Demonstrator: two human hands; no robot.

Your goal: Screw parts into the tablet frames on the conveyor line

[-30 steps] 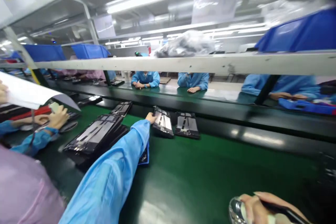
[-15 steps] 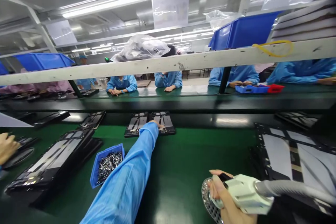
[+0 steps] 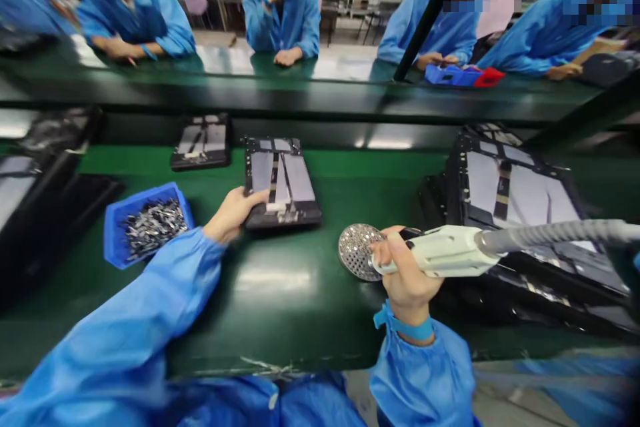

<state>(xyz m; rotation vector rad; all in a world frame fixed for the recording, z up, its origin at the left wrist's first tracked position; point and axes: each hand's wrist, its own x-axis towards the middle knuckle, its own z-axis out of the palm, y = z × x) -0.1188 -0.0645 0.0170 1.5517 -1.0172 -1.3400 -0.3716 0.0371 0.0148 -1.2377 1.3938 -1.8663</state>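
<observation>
My left hand (image 3: 233,215) lies over the lower left edge of a black-framed flat panel (image 3: 280,180), whose grey-white face carries dark strips, and seems to grip it. My right hand (image 3: 405,267) is closed around a cream-white handheld tool (image 3: 440,251) fed by a grey hose (image 3: 550,235). A round perforated metal disc (image 3: 359,252) at the tool's end sits just above the green bench top, between the panel and a large black-framed panel (image 3: 510,190). A blue strap circles my right wrist.
A blue bin of small metal parts (image 3: 147,227) stands left of my left hand. Dark panel stacks (image 3: 35,213) lie at far left, and another panel (image 3: 200,142) lies beyond. Co-workers in blue sleeves sit across the bench, near a blue-and-red tray (image 3: 463,75).
My view has tipped downward, so the overhead shelf rail is gone. My left arm has drawn back, bringing the panel nearer. My right hand and tool have moved to mid-bench.
</observation>
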